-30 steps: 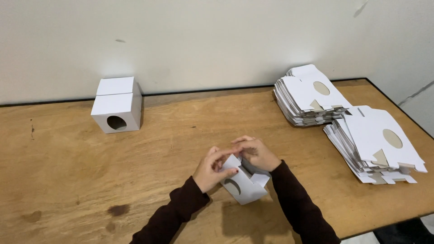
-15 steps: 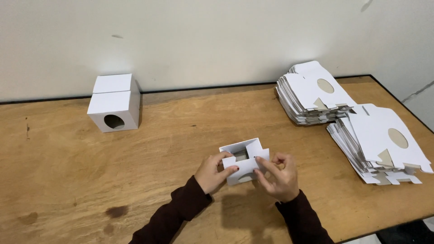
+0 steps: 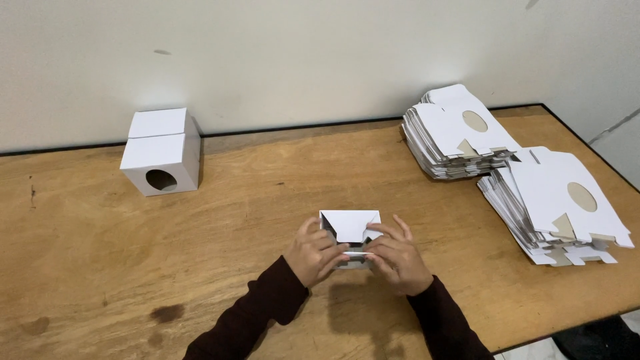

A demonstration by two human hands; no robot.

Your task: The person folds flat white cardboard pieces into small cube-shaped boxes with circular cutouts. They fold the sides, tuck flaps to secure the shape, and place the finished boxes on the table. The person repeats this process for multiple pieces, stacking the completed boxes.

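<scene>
A small white cardboard box (image 3: 349, 227), partly folded with a flap standing up at the back, rests on the wooden table (image 3: 267, 200) in front of me. My left hand (image 3: 313, 252) grips its left side, fingers pressing on the front flap. From the other side my right hand (image 3: 397, 257) holds it, fingertips meeting the left hand's at the box's front edge. Dark sleeves cover both forearms.
A finished white box (image 3: 162, 160) with a round hole in its face stands at the back left near the wall. Two stacks of flat white box blanks lie at the right: one at the back (image 3: 453, 133), one nearer the table's right edge (image 3: 557, 203).
The box was turned in my hands and set lower on the table; its open top now shows a raised back flap. Both hands shifted to its front edge.
</scene>
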